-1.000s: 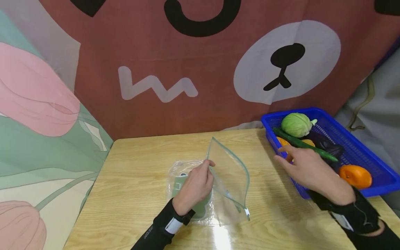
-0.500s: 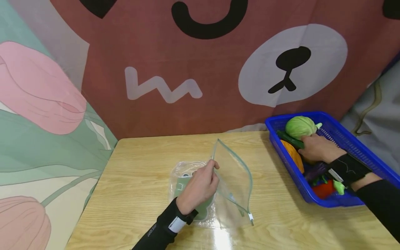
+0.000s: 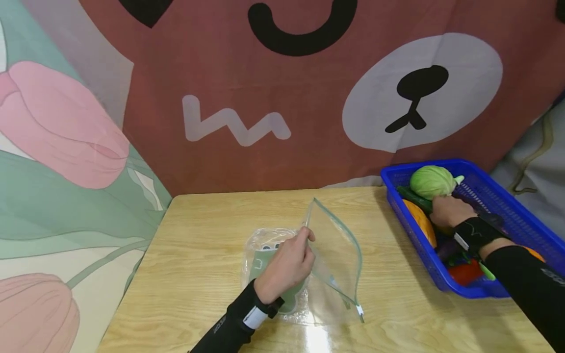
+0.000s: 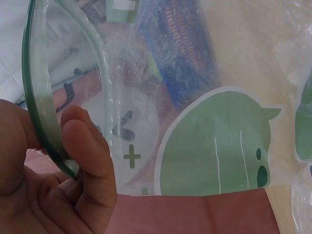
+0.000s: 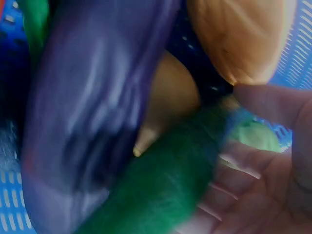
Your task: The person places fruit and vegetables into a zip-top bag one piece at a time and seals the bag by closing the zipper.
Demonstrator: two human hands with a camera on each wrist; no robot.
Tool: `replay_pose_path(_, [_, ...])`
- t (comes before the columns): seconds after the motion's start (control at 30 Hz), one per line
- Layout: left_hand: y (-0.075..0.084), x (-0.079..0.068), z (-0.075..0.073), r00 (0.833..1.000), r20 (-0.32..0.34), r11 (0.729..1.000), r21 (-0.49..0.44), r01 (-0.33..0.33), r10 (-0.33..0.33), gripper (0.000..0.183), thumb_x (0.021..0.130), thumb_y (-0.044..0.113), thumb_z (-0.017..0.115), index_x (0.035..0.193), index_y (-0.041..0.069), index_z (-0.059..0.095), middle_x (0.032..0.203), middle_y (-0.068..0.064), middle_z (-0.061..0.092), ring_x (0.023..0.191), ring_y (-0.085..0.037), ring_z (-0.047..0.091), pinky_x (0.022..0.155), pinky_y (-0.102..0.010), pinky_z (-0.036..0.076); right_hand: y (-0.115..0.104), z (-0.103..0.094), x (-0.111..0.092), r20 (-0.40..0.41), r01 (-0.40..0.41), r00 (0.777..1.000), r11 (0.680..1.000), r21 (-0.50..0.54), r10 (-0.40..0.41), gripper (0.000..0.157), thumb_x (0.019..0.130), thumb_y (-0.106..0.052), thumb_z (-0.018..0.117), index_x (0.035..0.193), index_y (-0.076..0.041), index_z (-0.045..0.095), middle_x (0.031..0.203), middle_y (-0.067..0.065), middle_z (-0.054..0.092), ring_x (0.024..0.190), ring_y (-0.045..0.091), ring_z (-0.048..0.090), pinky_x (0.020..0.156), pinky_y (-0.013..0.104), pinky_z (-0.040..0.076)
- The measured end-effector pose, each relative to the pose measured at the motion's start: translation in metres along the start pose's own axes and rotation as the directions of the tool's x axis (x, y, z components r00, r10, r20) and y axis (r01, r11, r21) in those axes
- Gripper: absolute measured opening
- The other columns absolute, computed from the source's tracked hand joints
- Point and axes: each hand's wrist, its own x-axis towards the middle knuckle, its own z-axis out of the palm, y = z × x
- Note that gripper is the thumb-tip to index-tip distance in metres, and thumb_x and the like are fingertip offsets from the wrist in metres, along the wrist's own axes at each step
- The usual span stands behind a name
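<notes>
The cucumber (image 5: 165,183) is still in the blue basket (image 3: 478,293), with the fingers and thumb of the right hand (image 3: 452,211) curled partway round it (kinda blurry tho). It'd probably be felt as firm, lightish and a bit slick, so best gripped mid-length. Its long axis is laid diagonally, 1 end pointed at the far-left corner. The zip bag (image 3: 333,240), floppy stuff, is pinched at its rim by the left hand (image 3: 287,264), mouth spread.
</notes>
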Motion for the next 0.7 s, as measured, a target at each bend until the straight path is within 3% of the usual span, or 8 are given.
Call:
replay_pose_path(0.2, [0.001, 0.001, 0.002, 1.000, -0.010, 1.000, 0.004, -0.015, 0.015, 0.019, 0.089, 0.000, 0.046, 0.107, 0.007, 0.048, 0.058, 0.006, 0.039, 0.042, -0.003, 0.032, 0.038, -0.018, 0.028, 0.001, 0.009, 0.004, -0.091, 0.009, 0.996, 1.000, -0.021, -0.011, 0.025, 0.087, -0.013, 0.051, 0.076, 0.007, 0.061, 0.083, 0.035, 0.058, 0.066, 0.046, 0.058, 0.049, 0.052, 0.045])
replay_pose_path(0.33, [0.001, 0.001, 0.002, 1.000, -0.006, 1.000, 0.003, -0.013, 0.013, 0.019, 0.089, 0.000, 0.047, 0.107, 0.006, 0.048, 0.059, 0.006, 0.040, 0.042, -0.003, 0.033, 0.037, -0.018, 0.029, 0.000, 0.010, 0.002, -0.109, 0.025, 0.994, 1.000, -0.008, -0.026, 0.024, 0.087, -0.011, 0.051, 0.080, 0.009, 0.061, 0.086, 0.036, 0.057, 0.067, 0.048, 0.058, 0.049, 0.053, 0.044])
replay_pose_path(0.5, [0.002, 0.001, 0.001, 1.000, -0.010, 1.000, 0.008, -0.009, 0.009, 0.021, 0.088, 0.000, 0.047, 0.108, 0.005, 0.048, 0.058, 0.006, 0.040, 0.042, -0.003, 0.034, 0.038, -0.018, 0.029, -0.004, 0.004, -0.003, -0.059, 0.018, 0.998, 1.000, 0.017, -0.017, 0.022, 0.084, -0.010, 0.054, 0.089, 0.012, 0.057, 0.089, 0.035, 0.054, 0.071, 0.046, 0.056, 0.054, 0.055, 0.045])
replay_pose_path(0.7, [0.001, 0.001, 0.001, 1.000, 0.006, 1.000, -0.008, 0.002, -0.001, 0.023, 0.088, 0.000, 0.048, 0.110, 0.003, 0.049, 0.058, 0.005, 0.041, 0.042, -0.003, 0.035, 0.038, -0.018, 0.030, -0.014, -0.005, -0.014, 0.023, 0.049, 0.998, 0.997, 0.051, -0.050, 0.034, 0.084, -0.007, 0.055, 0.098, 0.018, 0.037, 0.081, 0.027, 0.053, 0.072, 0.041, 0.056, 0.059, 0.052, 0.045])
